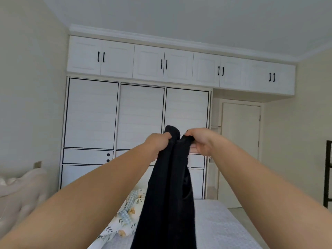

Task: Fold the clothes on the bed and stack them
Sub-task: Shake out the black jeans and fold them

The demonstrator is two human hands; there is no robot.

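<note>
Closest to my lens are the two bare forearms, reaching up and forward from the bottom corners. On my left, the tufted cream headboard [21,191] sits low against the wall. Moving in, I see the left hand [159,142], fingers curled tight round the top edge of the black garment [167,203], a bunch of cloth poking up above the fist. Behind and below that arm, a floral and checked cloth [125,220] lies crumpled on the bed [221,229], which has a pale grey cover. The black garment hangs straight down the middle of my view, lifted well clear at the top, its lower part running out of frame, so I can't tell whether it touches the bed. Right beside it, the right hand [199,141] pinches the other part of the top edge, thumb and fingers clamped on the cloth; the two hands are close together, nearly touching. Beyond them stands the white wardrobe [136,115] with black trim, then a closed door [240,150], and at the far right a sliver of dark shelf frame [327,177]
</note>
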